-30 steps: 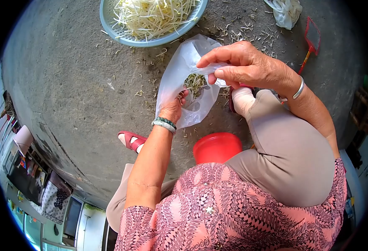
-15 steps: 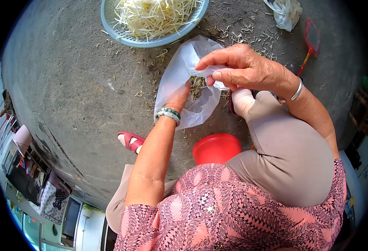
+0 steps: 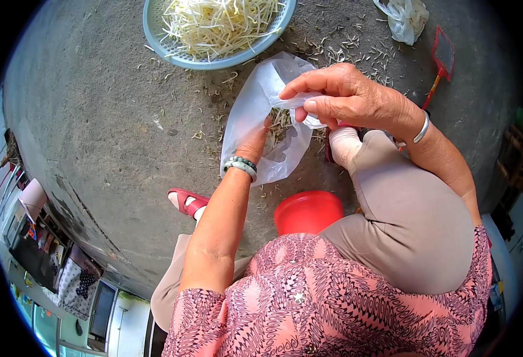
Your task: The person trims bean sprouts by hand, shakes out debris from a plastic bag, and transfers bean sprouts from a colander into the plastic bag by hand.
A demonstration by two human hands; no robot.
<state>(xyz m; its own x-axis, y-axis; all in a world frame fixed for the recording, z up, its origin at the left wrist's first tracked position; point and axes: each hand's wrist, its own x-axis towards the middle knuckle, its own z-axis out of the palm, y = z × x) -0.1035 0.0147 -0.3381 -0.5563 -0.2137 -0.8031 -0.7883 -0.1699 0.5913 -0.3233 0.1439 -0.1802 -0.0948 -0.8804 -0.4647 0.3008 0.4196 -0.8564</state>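
A translucent white plastic bag hangs between my hands over the ground. My left hand reaches into its mouth; the thumb shows, while the other fingers are hidden behind the plastic. On the right, my right hand pinches the bag's rim between thumb and fingers. Thin pale sprout bits show through the opening between the hands. Beyond the bag, a light blue woven basket holds a heap of white bean sprouts.
A red plastic bucket or stool stands close to my lap. Sprout scraps litter the concrete. A crumpled plastic bag and a red fly swatter lie at the upper right. My feet in red sandals are on both sides.
Almost nothing differs. Both hands keep their places at the bag, and the view has shifted very slightly.
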